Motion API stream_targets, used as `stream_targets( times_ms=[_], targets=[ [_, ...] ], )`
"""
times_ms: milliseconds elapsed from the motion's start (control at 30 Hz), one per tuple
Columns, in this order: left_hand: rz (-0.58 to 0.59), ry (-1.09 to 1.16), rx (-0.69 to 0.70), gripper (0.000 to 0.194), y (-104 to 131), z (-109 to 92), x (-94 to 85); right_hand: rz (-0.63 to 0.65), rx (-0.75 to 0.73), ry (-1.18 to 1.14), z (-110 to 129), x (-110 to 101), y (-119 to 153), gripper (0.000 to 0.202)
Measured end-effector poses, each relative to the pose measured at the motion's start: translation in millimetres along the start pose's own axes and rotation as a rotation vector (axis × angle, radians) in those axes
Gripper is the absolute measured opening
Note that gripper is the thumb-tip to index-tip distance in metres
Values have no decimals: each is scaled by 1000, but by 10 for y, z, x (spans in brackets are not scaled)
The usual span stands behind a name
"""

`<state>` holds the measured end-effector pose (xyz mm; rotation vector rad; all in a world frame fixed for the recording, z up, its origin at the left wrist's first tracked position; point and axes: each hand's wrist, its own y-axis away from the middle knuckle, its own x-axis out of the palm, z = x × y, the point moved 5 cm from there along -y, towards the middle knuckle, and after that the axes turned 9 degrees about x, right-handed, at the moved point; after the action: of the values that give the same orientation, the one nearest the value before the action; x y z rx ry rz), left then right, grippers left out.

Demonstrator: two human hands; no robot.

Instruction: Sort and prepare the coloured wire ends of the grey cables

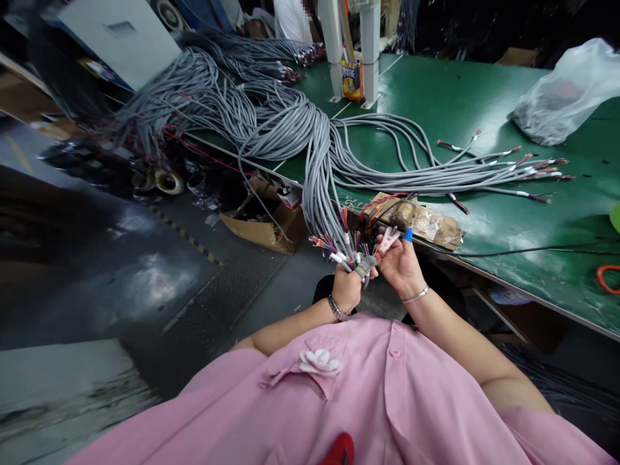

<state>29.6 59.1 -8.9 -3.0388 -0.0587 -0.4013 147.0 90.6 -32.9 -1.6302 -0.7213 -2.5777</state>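
Note:
My left hand (346, 289) is closed around the ends of several grey cables (317, 187), just off the bench's front edge. Thin coloured wires (325, 243) fan out from the stripped cable ends. A grey knitted cover (364, 266) sits on the left thumb. Close beside it, my right hand (403, 270) grips a pale pink clip-like hand tool (389, 240) near the wire tips. One right fingertip wears a blue cover (408, 234). The tool's jaws are too small to make out, and some left fingers are hidden behind the cables.
More grey cables (436, 181) lie across the green bench (460, 90). A worn wooden block (426, 219) with dark leads sits at its front edge. A plastic bag (566, 97) and orange handle (605, 279) are right. A cardboard box (264, 226) stands below. A person in white (293, 22) is behind.

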Motion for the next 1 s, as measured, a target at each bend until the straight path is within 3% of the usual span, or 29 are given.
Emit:
stream_targets(
  times_ms=[133, 267, 400, 500, 633, 767, 867, 1000],
  targets=[
    [-14, 6, 5, 30, 47, -15, -87, 57, 44, 58, -9, -65, 67, 46],
    [-18, -32, -23, 33, 62, 8, -149, 188, 147, 287, -94, -39, 221, 50],
    [5, -77, -17, 36, 59, 31, -151, 199, 37, 554, -114, 11, 339, 34],
    [81, -112, 1, 37, 56, 2, -125, 112, -89, 648, -69, 34, 367, 18],
    [281, -193, -42, 35, 54, -53, -89, 120, -112, 723, -56, 119, 397, 17],
    [350, -241, -65, 33, 56, -72, -117, 133, -92, 747, -36, 129, 411, 17],
    [294, -182, -65, 36, 49, -60, -134, 136, -15, 671, 15, 9, 358, 21],
    [173, 3, -107, 32, 11, -62, -100, 100, 131, 374, 115, -141, 243, 37]
  ],
)
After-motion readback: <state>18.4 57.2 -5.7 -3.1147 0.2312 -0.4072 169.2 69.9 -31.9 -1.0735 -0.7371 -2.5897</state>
